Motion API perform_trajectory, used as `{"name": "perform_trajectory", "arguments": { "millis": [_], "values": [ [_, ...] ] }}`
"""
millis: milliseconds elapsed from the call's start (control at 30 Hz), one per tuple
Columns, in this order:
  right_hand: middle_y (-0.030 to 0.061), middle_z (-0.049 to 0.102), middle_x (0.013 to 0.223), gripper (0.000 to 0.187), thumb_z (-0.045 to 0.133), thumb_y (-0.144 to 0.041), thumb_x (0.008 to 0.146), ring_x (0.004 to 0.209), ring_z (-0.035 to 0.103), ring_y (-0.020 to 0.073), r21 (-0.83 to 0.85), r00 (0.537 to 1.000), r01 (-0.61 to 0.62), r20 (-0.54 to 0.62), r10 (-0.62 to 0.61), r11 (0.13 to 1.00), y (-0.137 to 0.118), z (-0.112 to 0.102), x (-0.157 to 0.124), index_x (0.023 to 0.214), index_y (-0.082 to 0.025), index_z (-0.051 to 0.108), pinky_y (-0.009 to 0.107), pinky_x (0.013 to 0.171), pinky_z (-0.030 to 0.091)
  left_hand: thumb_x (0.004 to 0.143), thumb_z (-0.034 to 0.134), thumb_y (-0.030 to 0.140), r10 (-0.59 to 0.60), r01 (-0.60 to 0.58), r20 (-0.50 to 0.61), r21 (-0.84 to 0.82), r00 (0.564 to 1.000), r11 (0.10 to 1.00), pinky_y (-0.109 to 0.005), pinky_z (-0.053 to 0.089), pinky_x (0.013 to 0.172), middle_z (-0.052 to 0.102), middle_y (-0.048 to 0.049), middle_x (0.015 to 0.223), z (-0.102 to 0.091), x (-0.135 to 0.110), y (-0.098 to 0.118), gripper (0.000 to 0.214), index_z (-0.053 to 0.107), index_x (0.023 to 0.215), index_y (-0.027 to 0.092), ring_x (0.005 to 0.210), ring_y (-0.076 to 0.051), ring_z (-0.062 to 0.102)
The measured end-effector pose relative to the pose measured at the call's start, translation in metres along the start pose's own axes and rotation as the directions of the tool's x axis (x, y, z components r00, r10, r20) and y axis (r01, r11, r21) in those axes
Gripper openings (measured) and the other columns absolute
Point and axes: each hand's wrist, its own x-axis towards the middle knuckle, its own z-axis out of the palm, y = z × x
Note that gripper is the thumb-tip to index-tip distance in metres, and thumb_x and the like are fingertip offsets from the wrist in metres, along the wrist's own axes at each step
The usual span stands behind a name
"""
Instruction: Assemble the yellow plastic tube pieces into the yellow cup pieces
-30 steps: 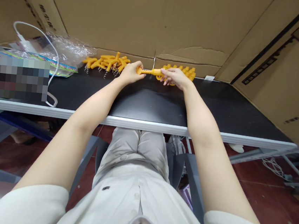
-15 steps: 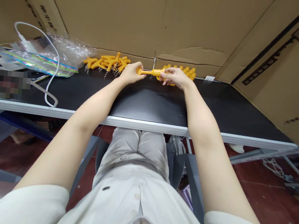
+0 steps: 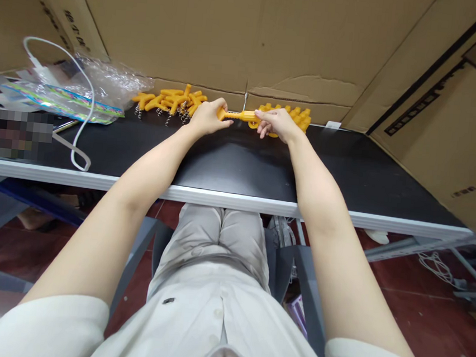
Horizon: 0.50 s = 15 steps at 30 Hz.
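Between my two hands, over the back of the black table, a yellow corkscrew [image 3: 232, 115] is held level. Its handle end sits in my left hand [image 3: 208, 117], whose fingers and thumb are closed round it. A ridged, twisted-looking stretch runs into a yellow plastic sleeve [image 3: 249, 115]. My right hand [image 3: 281, 123] pinches the sleeve's right end between thumb and forefinger, the other fingers loosely curled. Left of my left hand lies a pile of yellow branched handles [image 3: 174, 99] with metal spirals. Behind my right hand stand several yellow sleeves [image 3: 298, 117] in a cluster.
Clear plastic bags [image 3: 104, 84] and a white cable [image 3: 91, 102] lie on the table's left side. Cardboard panels [image 3: 218, 31] wall the back and right. A metal edge [image 3: 236, 201] runs along the front. A small white piece [image 3: 333, 125] lies at the back right.
My right hand has shifted slightly left, and its grip on the sleeve has moved, with the fingers a little more curled. The left hand stays in place round the handle.
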Motion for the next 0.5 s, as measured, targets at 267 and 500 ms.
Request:
{"name": "perform_trajectory", "arguments": {
  "millis": [267, 500],
  "values": [
    [0.0141, 0.079, 0.119, 0.054, 0.088, -0.06, 0.096, 0.101, 0.078, 0.0281, -0.322, 0.969, 0.214, -0.049, -0.242, 0.922, 0.012, 0.001, 0.015, 0.129, -0.019, 0.072, 0.042, 0.092, 0.065, 0.078, 0.084, 0.032, -0.066, 0.065, 0.043, 0.024, 0.997, 0.998, -0.055, 0.055, 0.116, 0.075, -0.0117, 0.107, -0.003, 0.006, -0.003, 0.032, 0.066, 0.103, 0.023, 0.126, -0.042, 0.072],
    [0.024, 0.069, 0.15, 0.044, 0.07, -0.046, 0.108, 0.147, 0.059, 0.0455, -0.798, 0.855, 0.408, 0.165, -0.492, 0.443, 0.008, 0.012, 0.015, 0.141, -0.016, 0.069, 0.068, 0.124, 0.041, 0.072, 0.086, 0.03, -0.01, 0.01, 0.031, -0.006, 0.999, 1.0, -0.048, 0.06, 0.109, 0.069, -0.004, 0.087, 0.003, 0.011, -0.014, 0.032, 0.061, 0.092, 0.024, 0.108, -0.034, 0.074]
  ]
}}
